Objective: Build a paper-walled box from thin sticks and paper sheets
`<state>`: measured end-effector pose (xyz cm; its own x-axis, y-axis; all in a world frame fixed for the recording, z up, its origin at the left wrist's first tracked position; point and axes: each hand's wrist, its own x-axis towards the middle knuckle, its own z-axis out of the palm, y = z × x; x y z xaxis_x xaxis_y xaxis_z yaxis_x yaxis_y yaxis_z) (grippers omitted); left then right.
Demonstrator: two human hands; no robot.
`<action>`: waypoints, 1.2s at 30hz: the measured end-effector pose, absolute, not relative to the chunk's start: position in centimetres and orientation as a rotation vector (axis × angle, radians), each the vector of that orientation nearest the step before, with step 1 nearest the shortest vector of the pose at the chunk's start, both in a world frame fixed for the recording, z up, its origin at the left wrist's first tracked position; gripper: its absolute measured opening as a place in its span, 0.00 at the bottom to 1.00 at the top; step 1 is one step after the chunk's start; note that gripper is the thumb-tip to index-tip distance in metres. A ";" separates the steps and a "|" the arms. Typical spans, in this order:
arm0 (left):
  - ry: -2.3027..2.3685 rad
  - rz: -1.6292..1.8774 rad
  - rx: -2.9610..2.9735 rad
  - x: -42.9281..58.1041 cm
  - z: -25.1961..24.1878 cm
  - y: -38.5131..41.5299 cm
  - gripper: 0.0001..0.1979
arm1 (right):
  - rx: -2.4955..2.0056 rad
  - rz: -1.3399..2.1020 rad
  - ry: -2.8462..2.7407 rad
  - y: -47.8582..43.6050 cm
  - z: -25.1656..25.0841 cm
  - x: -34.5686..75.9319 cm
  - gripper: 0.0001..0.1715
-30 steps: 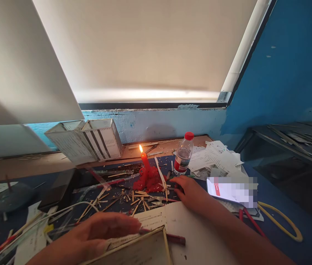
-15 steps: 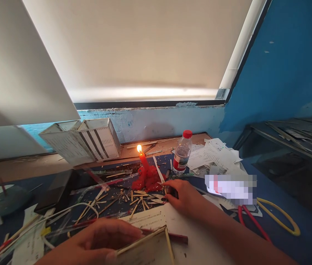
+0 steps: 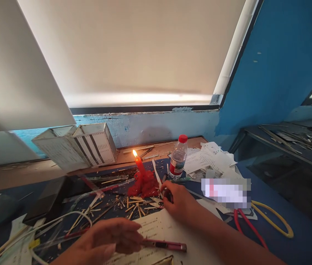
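Observation:
My left hand (image 3: 109, 235) is at the lower left, fingers stretched out and thumb apart, with nothing visible in it. Just beyond its fingertips, a pink-and-dark utility knife (image 3: 169, 245) lies on a printed paper sheet (image 3: 156, 224). The edge of a framed panel or box (image 3: 167, 260) shows at the bottom. My right hand (image 3: 176, 198) rests farther in, its fingers curled together; what they hold is hidden. Beside those fingers are metal jaws of a small tool (image 3: 156, 202) and a white stick (image 3: 157, 173). A lit red candle (image 3: 140, 165) stands in melted wax (image 3: 143, 184) nearby.
A red-capped water bottle (image 3: 178, 158) stands behind my right hand. Matchsticks (image 3: 135, 204) and scraps litter the table. Two paper-covered boxes (image 3: 94, 145), crumpled papers (image 3: 211, 158), a dark box (image 3: 48, 198), a white cable (image 3: 75, 213) and red and yellow loops (image 3: 276, 217) surround the work.
The framed panel has dropped toward the bottom edge, away from my left hand, uncovering the utility knife. My right hand stays by the small tool, its fingers more curled. The view has shifted slightly.

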<state>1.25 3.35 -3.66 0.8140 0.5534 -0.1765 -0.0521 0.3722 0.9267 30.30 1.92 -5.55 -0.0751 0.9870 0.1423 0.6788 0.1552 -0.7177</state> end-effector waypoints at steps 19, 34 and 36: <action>0.780 0.649 1.334 6.7 -4.0 5.5 0.08 | -1.226 1.295 -1.515 0.2 -3.6 27.4 0.07; 0.944 0.605 1.511 6.1 -3.6 5.4 0.12 | -1.390 0.962 -1.739 -0.4 -3.5 27.2 0.09; 0.984 0.587 1.528 6.0 -3.2 5.3 0.12 | -1.403 0.963 -1.745 -0.5 -3.4 27.3 0.09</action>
<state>6.03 5.29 -3.25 0.5201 0.8393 -0.1583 0.2596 0.0212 0.9655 27.27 -0.49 -3.43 -0.1784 0.9820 0.0626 0.4701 0.1409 -0.8713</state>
